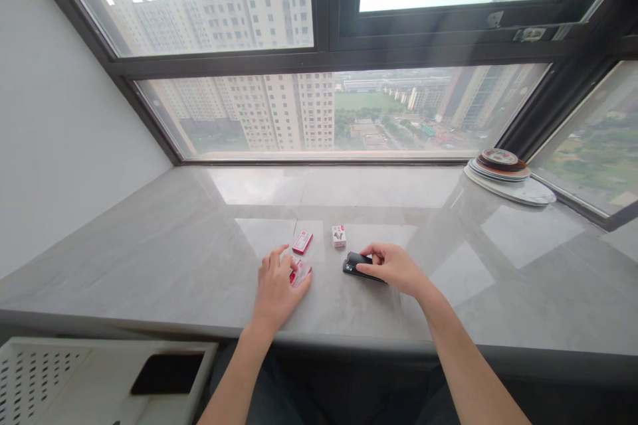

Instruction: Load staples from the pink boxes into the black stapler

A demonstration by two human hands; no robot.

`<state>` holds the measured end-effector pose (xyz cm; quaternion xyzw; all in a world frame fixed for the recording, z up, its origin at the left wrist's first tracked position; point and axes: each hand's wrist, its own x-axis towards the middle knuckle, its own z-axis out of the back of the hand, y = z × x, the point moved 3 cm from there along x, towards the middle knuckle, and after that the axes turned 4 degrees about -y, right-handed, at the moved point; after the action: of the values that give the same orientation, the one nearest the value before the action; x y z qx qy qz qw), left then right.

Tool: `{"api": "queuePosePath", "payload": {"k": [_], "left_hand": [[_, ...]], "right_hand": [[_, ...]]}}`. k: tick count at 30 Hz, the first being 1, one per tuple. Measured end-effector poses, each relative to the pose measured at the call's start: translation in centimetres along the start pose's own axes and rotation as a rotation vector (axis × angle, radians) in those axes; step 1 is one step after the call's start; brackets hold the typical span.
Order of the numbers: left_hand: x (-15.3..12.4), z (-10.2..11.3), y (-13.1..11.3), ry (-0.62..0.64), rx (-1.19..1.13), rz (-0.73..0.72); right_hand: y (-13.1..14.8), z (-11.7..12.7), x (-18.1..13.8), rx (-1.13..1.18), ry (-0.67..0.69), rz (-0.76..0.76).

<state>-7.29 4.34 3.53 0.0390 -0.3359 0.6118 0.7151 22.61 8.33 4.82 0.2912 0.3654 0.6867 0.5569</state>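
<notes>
My right hand (pixel 393 267) is closed around a black stapler (pixel 355 263) that lies on the grey stone sill (pixel 199 252). My left hand (pixel 275 287) rests on the sill with its fingers on a small red and white box (pixel 300 273). Another red box (pixel 302 242) lies just beyond it. A third small box (pixel 339 236), white and red, stands upright behind the stapler.
A stack of plates (pixel 503 172) sits at the far right of the sill by the window. A white perforated crate (pixel 74 378) with a dark phone (pixel 167 373) on it stands below the sill's front edge at the left.
</notes>
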Motion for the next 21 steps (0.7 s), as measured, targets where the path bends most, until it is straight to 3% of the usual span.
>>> {"api": "queuePosePath", "payload": {"k": [5,10,16,21], "left_hand": [[1.3,-1.7,1.1,0.145,-0.212,-0.094],[1.8,-4.2,0.6,0.237,-0.196,-0.057],[1.9,-7.1,-4.2,0.141,-0.076,-0.025],[1.9,-8.5,-9.1,0.049,-0.034,-0.055]], "right_hand": [[0.3,-0.1,-0.2,-0.009,-0.012,-0.007],[0.8,0.0,-0.4,-0.007,-0.032,-0.005],[0.8,0.5,-1.0,-0.094,-0.071,-0.073],[-1.3,0.5,-2.0,-0.058,-0.133,-0.181]]}}
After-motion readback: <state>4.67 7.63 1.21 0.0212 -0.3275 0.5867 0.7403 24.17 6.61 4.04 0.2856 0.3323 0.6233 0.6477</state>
